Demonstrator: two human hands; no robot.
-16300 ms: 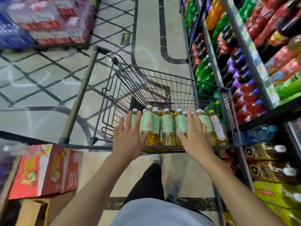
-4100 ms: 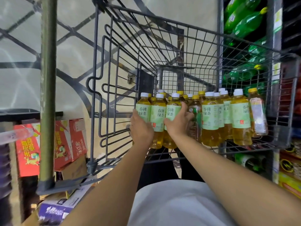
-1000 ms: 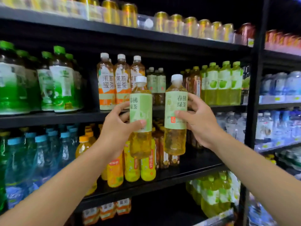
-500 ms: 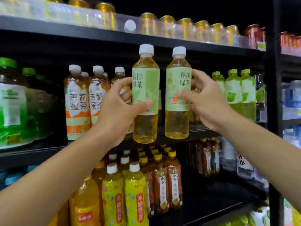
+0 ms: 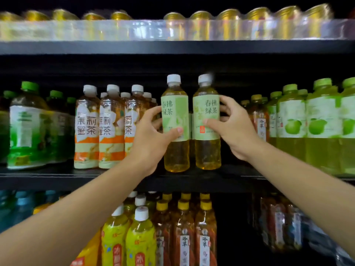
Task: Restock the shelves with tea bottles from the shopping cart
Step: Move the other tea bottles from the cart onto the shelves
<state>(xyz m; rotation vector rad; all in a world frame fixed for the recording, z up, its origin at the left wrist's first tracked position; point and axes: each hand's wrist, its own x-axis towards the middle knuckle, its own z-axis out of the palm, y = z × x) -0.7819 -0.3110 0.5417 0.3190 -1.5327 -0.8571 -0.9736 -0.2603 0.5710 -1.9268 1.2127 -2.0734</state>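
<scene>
Two green tea bottles with pale green labels and white caps stand upright side by side at the front of the middle shelf. My left hand grips the left tea bottle round its label. My right hand grips the right tea bottle the same way. Both bottle bases sit at the shelf surface; whether they rest on it I cannot tell. The shopping cart is out of view.
Orange-labelled jasmine tea bottles stand just left of the gap, dark tea bottles and green apple drinks to the right. Gold cans line the top shelf. Yellow and brown bottles fill the shelf below.
Both hands have carried the two tea bottles forward and down into the gap on the middle shelf. The view has moved closer to the shelf.
</scene>
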